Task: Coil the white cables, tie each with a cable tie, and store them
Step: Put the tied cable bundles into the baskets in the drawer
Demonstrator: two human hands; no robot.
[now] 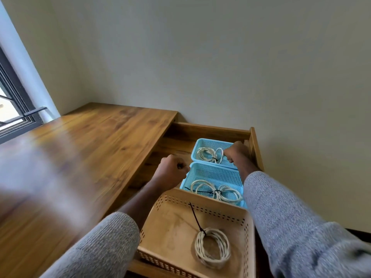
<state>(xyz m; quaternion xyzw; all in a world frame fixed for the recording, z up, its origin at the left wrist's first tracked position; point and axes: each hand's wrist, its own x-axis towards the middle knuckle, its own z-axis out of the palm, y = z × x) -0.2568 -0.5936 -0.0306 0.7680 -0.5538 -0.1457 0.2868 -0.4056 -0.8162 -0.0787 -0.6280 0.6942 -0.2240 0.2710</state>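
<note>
the brown wooden surface [84, 149] fills the left of the frame, blurred near the lens. right of it, at centre, the left hand [170, 170] hovers with curled fingers over the open wooden drawer [255, 145], just left of the middle light-blue perforated plastic basket [215, 173]; something small and dark shows at its grip, too small to name. right again, upper centre, the right hand [235, 152] reaches into the far light-blue perforated plastic basket [202, 142], fingers curled down at the right end of the white twisted cable coil [208, 154] lying there with a black cable tie [214, 159]; whether it pinches the cable i cannot tell. that coil's long axis runs left to right, stretching leftward from the right grip, so the right hand is nearer. two more tied coils lie lower: one in the middle basket [215, 191], one in the beige perforated plastic basket [170, 221] at lower centre [212, 246].
</note>
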